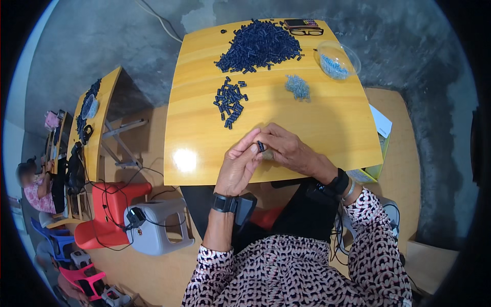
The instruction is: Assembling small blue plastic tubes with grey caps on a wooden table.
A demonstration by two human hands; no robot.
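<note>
A tiny dark blue plastic tube piece (261,146) was pinched between the fingertips of the left hand (238,166) and the right hand (287,150), which were pressed close together just above the near edge of the yellow wooden table (317,123). Farther out on the table lay a small bunch of dark blue pieces (229,102) and a little heap of pale grey bits (298,87). At the far edge sat a big pile of dark blue pieces (260,46), a clear plastic bowl (337,60) and black glasses (306,31).
</note>
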